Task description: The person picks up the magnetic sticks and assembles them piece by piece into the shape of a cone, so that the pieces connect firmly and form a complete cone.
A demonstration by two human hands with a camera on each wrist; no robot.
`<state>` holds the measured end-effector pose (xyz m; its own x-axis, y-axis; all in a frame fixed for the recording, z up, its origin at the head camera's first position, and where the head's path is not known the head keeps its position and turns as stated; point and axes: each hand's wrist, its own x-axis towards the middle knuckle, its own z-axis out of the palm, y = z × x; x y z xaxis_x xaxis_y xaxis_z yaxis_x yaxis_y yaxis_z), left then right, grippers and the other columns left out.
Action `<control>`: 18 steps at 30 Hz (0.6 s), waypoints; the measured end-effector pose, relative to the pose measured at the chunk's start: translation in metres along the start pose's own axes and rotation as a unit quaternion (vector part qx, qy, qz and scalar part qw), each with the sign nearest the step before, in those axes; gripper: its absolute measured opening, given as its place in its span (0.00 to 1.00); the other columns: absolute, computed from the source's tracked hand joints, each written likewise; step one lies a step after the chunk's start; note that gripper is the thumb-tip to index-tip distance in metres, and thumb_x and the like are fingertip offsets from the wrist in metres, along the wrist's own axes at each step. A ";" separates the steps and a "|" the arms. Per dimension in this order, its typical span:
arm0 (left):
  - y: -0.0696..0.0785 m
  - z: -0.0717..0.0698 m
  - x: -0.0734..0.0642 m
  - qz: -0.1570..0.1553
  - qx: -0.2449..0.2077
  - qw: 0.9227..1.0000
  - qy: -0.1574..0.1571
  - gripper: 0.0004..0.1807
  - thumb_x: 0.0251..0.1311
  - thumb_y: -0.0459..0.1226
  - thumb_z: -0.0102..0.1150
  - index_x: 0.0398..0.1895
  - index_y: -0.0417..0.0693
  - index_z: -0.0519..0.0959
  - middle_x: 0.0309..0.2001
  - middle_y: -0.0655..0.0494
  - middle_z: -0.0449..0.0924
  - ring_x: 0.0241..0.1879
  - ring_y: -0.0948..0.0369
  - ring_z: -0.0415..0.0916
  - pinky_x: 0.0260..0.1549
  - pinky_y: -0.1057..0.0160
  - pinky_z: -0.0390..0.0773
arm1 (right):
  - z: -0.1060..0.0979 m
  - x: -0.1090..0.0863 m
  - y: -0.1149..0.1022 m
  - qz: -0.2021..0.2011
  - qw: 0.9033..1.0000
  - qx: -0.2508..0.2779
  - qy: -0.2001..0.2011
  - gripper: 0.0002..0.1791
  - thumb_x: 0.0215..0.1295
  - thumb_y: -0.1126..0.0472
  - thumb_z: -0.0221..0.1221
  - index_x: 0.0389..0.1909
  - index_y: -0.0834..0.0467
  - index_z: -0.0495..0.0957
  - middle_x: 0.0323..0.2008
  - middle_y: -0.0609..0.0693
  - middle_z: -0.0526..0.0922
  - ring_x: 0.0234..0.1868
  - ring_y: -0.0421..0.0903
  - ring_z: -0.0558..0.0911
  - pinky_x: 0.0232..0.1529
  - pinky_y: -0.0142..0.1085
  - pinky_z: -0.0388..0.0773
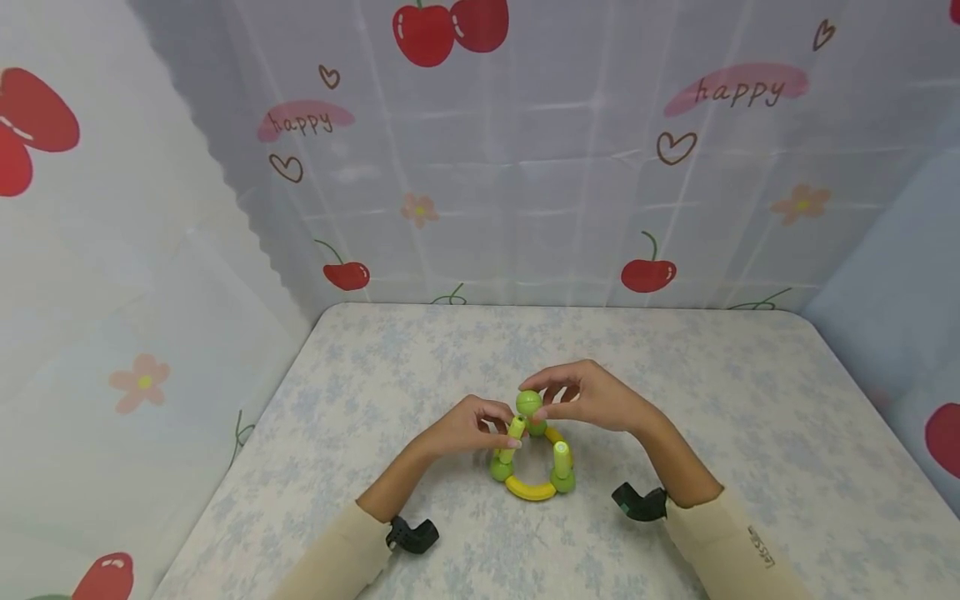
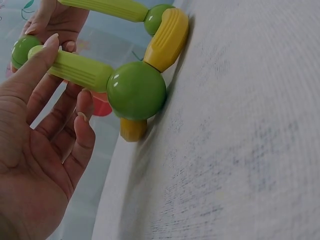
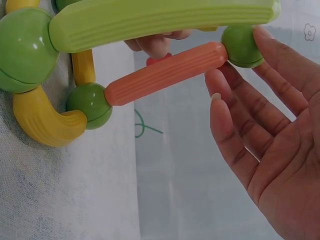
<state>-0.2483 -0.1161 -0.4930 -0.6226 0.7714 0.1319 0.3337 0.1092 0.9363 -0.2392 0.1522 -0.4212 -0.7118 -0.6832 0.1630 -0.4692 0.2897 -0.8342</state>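
A ring of yellow curved rods (image 1: 531,490) joined by green balls (image 1: 501,470) lies on the table. Upright from one ring ball stands a light-green rod (image 2: 82,72), pinched near its top by my left hand (image 1: 467,429). My right hand (image 1: 596,400) grips a green ball (image 3: 243,46) between thumb and fingers, at the upper end of an orange rod (image 3: 167,72). That rod's lower end meets another ring ball (image 3: 90,105). Nearest me, a second light-green rod (image 1: 562,460) stands on its ball, untouched by either hand.
The pale floral tablecloth (image 1: 420,350) spreads around the ring. A printed curtain (image 1: 525,200) hangs behind the table, with more sheeting at the left and right sides. Each wrist wears a black camera mount (image 1: 412,535).
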 end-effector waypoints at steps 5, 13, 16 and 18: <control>0.000 -0.002 -0.001 0.005 -0.003 1.000 -0.006 0.09 0.66 0.30 0.65 0.45 0.32 0.85 0.43 0.57 0.85 0.41 0.57 0.81 0.33 0.63 0.82 | 0.003 0.001 -0.002 -0.005 1.000 0.000 -0.005 0.19 0.64 0.58 0.70 0.56 0.51 0.84 0.48 0.43 0.87 0.43 0.44 0.84 0.43 0.42 0.83; -0.003 -0.003 -0.002 0.011 -0.001 1.000 -0.004 0.09 0.66 0.32 0.66 0.45 0.34 0.86 0.44 0.62 0.85 0.41 0.58 0.82 0.34 0.61 0.83 | 0.004 0.001 -0.007 -0.008 1.000 -0.023 -0.006 0.19 0.65 0.56 0.70 0.57 0.51 0.84 0.50 0.42 0.86 0.43 0.42 0.85 0.44 0.42 0.83; -0.005 -0.005 -0.002 0.009 0.000 1.000 -0.003 0.10 0.66 0.34 0.66 0.46 0.36 0.86 0.44 0.60 0.85 0.42 0.58 0.82 0.35 0.61 0.83 | 0.000 -0.004 -0.006 0.007 0.999 -0.028 0.015 0.18 0.68 0.56 0.67 0.58 0.50 0.83 0.50 0.44 0.86 0.43 0.42 0.84 0.42 0.41 0.83; -0.005 -0.008 -0.003 0.009 0.001 1.000 0.006 0.11 0.66 0.35 0.66 0.46 0.37 0.86 0.44 0.55 0.85 0.42 0.58 0.82 0.35 0.60 0.84 | -0.004 -0.008 -0.005 0.022 0.999 -0.026 0.033 0.16 0.71 0.55 0.65 0.58 0.49 0.82 0.50 0.45 0.86 0.41 0.43 0.85 0.41 0.41 0.83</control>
<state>-0.2539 -0.1244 -0.4951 -0.6247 0.7658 0.1529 0.3472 0.0970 0.9328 -0.2329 0.1592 -0.4164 -0.7643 -0.6241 0.1624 -0.4618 0.3538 -0.8134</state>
